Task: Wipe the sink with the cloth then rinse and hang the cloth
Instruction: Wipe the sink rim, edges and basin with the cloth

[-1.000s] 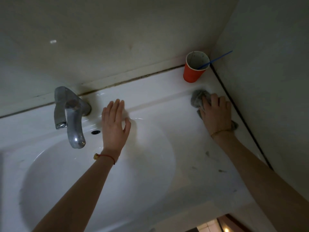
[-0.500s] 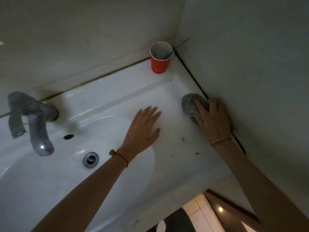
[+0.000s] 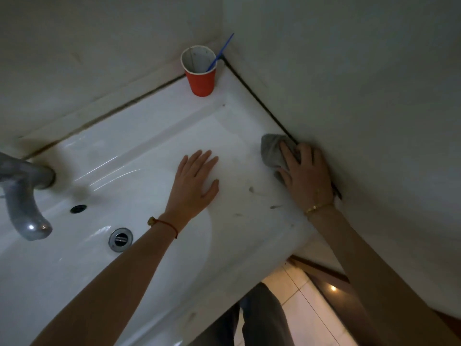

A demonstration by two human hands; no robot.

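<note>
A: Shifted along the side wall since a moment ago: right hand (image 3: 308,174) and cloth (image 3: 273,152) now nearer the front edge, well away from the red cup (image 3: 201,79) they were beside a second back.

B: And the left hand (image 3: 197,179)?

A: Moved too, from next to the tap (image 3: 23,203) across to the flat ledge on the right of the basin. Lying flat now, palm down, fingers straight and slightly spread, holding nothing.

B: Cloth against the right hand, exactly where?

A: Under the fingers and palm, bunched grey, sticking out past the fingertips on the far and inner side. Pressed onto the rim of the sink (image 3: 239,126), right against the dark seam where rim meets wall. Fingers laid over it, bent a little, thumb at its near edge.

B: Anything else worth noting?

A: Blue stick (image 3: 222,52) leaning in the cup, at the back corner. Drain plug (image 3: 120,239) in the basin bottom, overflow hole (image 3: 78,208) above it. A few dark smudges on the ledge between the two hands. Red string on the left wrist, gold chain on the right.
</note>
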